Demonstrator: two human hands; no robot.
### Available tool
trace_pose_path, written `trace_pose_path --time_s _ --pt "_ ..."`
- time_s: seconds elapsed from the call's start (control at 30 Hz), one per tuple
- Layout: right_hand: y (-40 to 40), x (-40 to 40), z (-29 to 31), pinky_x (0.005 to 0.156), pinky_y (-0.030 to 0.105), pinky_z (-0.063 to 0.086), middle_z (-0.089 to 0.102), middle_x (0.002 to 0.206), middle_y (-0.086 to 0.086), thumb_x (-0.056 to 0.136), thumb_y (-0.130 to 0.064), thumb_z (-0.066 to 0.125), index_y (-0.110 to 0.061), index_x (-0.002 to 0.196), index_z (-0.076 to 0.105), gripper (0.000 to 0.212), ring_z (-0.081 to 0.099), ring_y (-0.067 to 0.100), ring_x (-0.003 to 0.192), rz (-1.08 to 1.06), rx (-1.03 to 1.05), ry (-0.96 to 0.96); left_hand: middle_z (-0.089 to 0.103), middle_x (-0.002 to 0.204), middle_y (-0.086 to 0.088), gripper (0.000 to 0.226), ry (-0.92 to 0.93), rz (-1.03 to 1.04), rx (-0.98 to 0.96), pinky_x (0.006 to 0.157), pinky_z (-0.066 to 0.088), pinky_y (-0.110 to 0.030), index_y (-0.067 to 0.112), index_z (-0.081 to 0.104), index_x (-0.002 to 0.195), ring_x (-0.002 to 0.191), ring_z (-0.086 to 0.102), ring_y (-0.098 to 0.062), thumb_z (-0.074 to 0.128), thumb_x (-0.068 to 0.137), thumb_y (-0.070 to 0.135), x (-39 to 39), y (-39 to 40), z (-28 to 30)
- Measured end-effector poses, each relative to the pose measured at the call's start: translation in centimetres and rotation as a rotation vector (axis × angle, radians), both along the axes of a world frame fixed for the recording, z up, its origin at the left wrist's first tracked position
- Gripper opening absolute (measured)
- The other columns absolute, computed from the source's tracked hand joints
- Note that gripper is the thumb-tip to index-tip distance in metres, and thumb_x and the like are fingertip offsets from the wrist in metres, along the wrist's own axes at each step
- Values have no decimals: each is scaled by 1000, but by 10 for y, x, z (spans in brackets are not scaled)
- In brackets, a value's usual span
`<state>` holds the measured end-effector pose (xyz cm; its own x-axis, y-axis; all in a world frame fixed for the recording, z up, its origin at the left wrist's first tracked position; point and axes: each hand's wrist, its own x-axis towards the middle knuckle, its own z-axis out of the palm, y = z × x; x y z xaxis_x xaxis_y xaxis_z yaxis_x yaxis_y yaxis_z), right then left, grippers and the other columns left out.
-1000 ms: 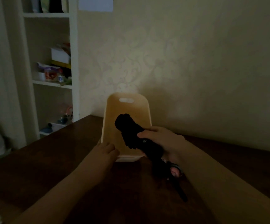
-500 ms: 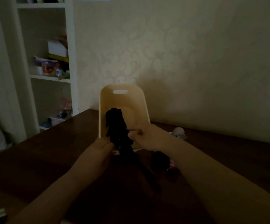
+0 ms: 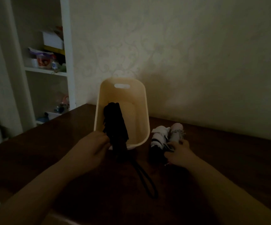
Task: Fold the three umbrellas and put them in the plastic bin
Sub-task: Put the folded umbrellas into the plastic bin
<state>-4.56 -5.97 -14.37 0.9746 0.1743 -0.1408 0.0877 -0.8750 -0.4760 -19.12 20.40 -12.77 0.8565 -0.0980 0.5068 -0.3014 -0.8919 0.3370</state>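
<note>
Head view: the left hand (image 3: 93, 146) is gripping a folded black umbrella (image 3: 115, 125) lying half inside the bin (image 3: 142, 111). Just right of the bin, the right hand (image 3: 178, 153) is curling around two folded light umbrellas (image 3: 167, 137).

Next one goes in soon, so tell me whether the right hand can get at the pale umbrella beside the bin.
Probably yes. The right hand already rests against the pale umbrella and the black-and-white umbrella, which lie right of the bin; nothing covers them.

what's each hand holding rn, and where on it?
Left hand: black umbrella, low on its folded canopy. Right hand: near ends of the white umbrellas beside the bin.
</note>
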Motion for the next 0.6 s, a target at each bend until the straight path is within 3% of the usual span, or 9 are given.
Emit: trace_pose_path --time_s 0.13,0.2,0.27,0.3,0.37,0.43,0.47,0.53,0.6 --pt "-2 -6 5 74 25 49 0 150 8 89 -19 60 -20 131 43 46 45 24 105 -57 137 16 45 78 23 24 -23 -20 25 69 36 -11 32 54 78 77 47 6 58 90 11 1 -4 1" --pt "-5 -11 3 81 31 53 5 147 8 86 -16 63 -21 126 46 44 48 28 107 -115 216 4 50 81 21 15 -51 14 70 77 41 -13 27 63 82 80 47 6 55 90 17 -2 -6 -1" --pt "-9 -14 1 86 32 51 9 146 10 84 -17 67 -23 126 46 47 47 32 114 -142 227 12 60 93 7 21 -129 62 136 85 49 -36 24 69 82 93 52 -7 50 85 31 -4 -7 -4" --pt "-11 -15 3 86 32 50 14 144 11 84 -17 67 -24 127 45 49 47 32 114 -154 239 33 59 106 1 21 -126 102 125 91 46 -47 26 70 83 106 49 -17 50 83 34 -4 -7 -5" --pt "-15 -16 12 80 36 52 31 136 13 84 -15 66 -21 124 47 44 52 29 102 -220 405 61 38 138 -4 10 -70 204 17 103 30 -56 29 69 84 132 22 -29 60 84 34 -2 -10 -6" --pt "-20 -17 25 63 35 50 47 114 12 87 -9 60 -14 121 49 36 53 25 82 -322 713 88 8 153 5 3 -15 232 -151 110 20 -52 28 66 80 141 0 -27 67 81 31 0 -14 -8" --pt "-24 -19 31 55 32 46 52 103 13 88 -7 57 -7 121 52 33 52 24 74 -346 811 56 0 155 6 5 11 217 -239 112 20 -49 27 64 79 143 0 -27 67 82 29 2 -16 -9" --pt "-31 -24 41 51 26 41 58 102 17 86 -6 55 -2 119 57 33 55 27 76 -355 918 -15 -1 156 4 5 85 173 -386 111 26 -40 25 61 81 143 11 -26 65 85 26 3 -18 -8" --pt "-30 -41 52 59 29 43 59 111 16 86 -6 55 -10 110 62 25 56 30 90 -293 1062 -100 8 155 1 7 129 151 -407 105 29 -27 25 57 81 140 22 -23 62 87 25 4 -19 -8"
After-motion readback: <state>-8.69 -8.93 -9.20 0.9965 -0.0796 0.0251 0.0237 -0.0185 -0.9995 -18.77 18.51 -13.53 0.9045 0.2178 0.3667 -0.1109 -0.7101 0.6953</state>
